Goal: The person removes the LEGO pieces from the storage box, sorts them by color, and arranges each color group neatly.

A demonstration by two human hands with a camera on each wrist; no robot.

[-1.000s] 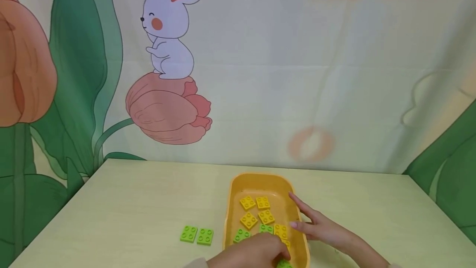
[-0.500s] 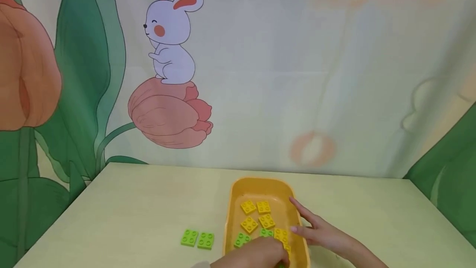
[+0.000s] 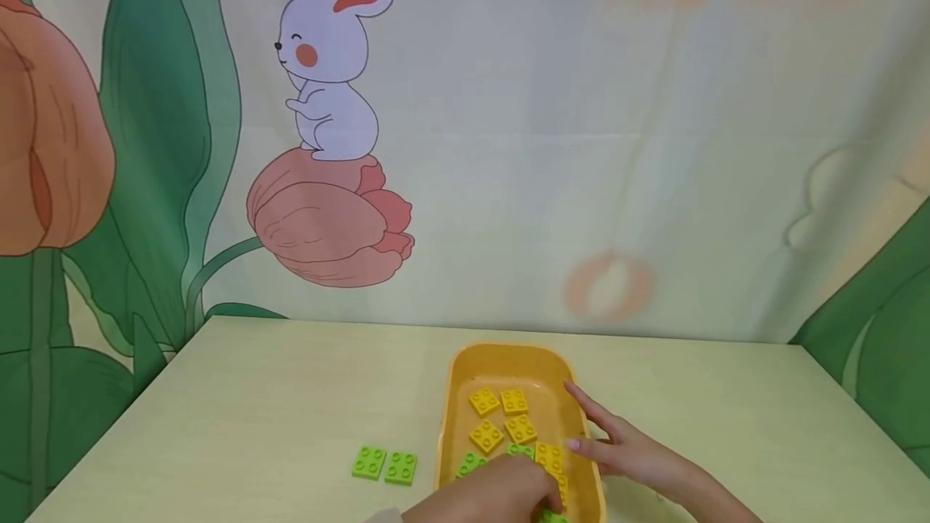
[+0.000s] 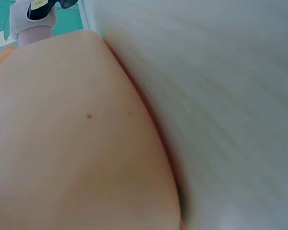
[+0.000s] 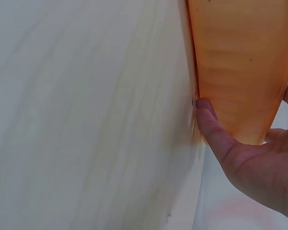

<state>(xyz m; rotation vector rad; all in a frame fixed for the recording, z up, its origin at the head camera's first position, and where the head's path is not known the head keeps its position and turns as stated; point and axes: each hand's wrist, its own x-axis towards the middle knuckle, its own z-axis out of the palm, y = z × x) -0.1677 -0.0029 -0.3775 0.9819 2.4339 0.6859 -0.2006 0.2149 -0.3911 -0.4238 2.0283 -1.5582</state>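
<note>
A yellow-orange tray (image 3: pixel 508 352) stands on the table with several yellow bricks (image 3: pixel 486 435) and green bricks (image 3: pixel 519 449) inside. My left hand (image 3: pixel 501 491) reaches over its near part, fingers curled down onto a green brick (image 3: pixel 553 517) at the bottom edge of the head view, its lower part cut off. Skin fills much of the left wrist view, hiding the fingertips there. At the tray's right side, my right hand (image 3: pixel 617 446) grips the wall; in the right wrist view its thumb (image 5: pixel 211 125) presses low on the outside, with other fingers at the rim.
Two green bricks (image 3: pixel 400 467) lie side by side on the light wooden table (image 3: pixel 291 394), left of the tray. Behind the table hangs a cloth (image 3: pixel 508 144) printed with a rabbit and tulips.
The left hand dips slightly, then comes back up, and the green brick under its fingers shows more than half a second ago. The right hand stays at the tray.
</note>
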